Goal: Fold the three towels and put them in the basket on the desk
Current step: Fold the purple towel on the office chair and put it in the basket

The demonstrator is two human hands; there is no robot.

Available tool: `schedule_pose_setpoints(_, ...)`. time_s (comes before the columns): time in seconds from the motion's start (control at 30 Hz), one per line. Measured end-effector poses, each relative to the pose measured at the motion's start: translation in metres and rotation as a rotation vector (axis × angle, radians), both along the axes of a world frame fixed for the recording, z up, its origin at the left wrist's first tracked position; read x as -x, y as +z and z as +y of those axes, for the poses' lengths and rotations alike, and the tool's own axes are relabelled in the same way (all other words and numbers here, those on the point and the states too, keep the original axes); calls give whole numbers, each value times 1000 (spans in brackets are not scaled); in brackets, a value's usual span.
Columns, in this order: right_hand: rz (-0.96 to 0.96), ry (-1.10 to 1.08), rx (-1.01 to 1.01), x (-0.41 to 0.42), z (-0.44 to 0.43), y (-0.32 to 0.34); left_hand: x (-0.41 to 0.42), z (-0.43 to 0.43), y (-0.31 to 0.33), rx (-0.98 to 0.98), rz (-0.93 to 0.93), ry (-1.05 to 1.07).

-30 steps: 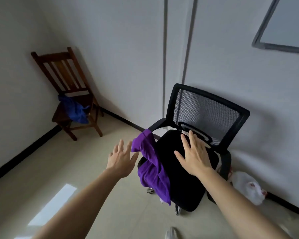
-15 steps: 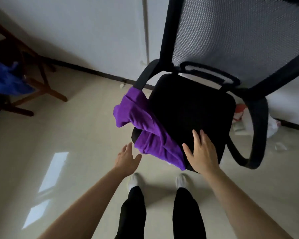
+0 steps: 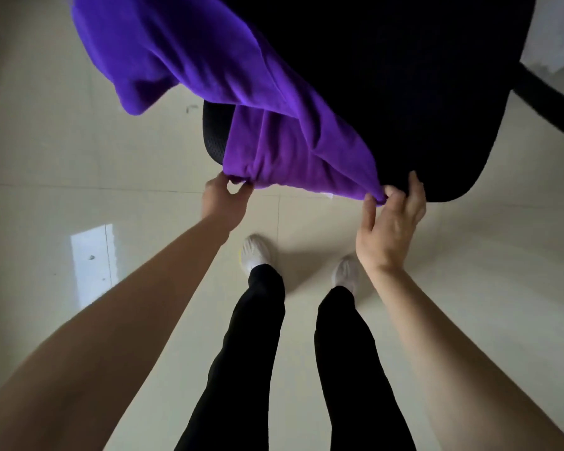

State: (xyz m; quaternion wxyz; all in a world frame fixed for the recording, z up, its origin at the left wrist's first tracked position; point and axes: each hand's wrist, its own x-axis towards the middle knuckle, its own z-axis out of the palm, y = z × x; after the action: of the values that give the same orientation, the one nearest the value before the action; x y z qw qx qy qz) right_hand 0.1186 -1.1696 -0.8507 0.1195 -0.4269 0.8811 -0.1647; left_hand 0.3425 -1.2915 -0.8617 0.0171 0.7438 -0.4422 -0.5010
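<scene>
A purple towel (image 3: pixel 241 92) hangs crumpled over the left side and front edge of a black office chair seat (image 3: pixel 404 92). My left hand (image 3: pixel 223 200) pinches the towel's lower left corner below the seat edge. My right hand (image 3: pixel 391 216) pinches the lower right corner between thumb and forefinger, with the other fingers spread against the seat's front rim. No basket or desk is in view.
My legs in black trousers (image 3: pixel 258 336) and white shoes (image 3: pixel 254 252) stand on the pale tiled floor (image 3: pixel 62 157) right in front of the chair. The chair's right armrest (image 3: pixel 547 102) reaches out at the upper right.
The view has dropped and moved closer to the chair. Both hands, open half a second ago, now pinch the towel's lower corners.
</scene>
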Motion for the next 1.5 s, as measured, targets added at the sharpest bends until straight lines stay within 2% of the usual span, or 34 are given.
schedule_pose_setpoints(0.13,50,-83,7,-6,4,7,-5,18,16,51,21,23)
schedule_pose_setpoints(0.2,4,-132,4,-6,5,19,-10,34,30,25,17,28)
schedule_pose_setpoints(0.3,-181,-139,-50,-2,7,46,-20,59,51,-12,-42,-57)
schedule_pose_setpoints(0.43,-365,-115,-239,6,19,68,-32,92,71,-69,-87,-82)
schedule_pose_setpoints(0.6,-635,-5,-296,17,55,83,-35,150,77,-157,-95,-115)
schedule_pose_setpoints(0.7,-733,83,-403,28,78,85,-35,176,82,-173,-266,-195)
schedule_pose_setpoints(0.8,-695,174,-634,42,96,103,-30,195,111,-80,-449,-266)
schedule_pose_setpoints(0.9,-550,266,-730,52,107,140,-19,201,158,74,-440,-246)
schedule_pose_setpoints(0.97,-489,263,-706,59,111,176,-10,196,206,158,-439,-218)
schedule_pose_setpoints(1.1,-526,237,-515,62,107,236,-4,180,294,273,-466,-106)
schedule_pose_setpoints(1.2,-744,185,-331,60,104,284,-11,176,348,321,-416,24)
schedule_pose_setpoints(1.37,-1201,87,-266,51,115,360,-25,185,416,405,-207,258)
schedule_pose_setpoints(1.5,-1262,58,-131,45,136,415,-33,197,467,403,57,354)
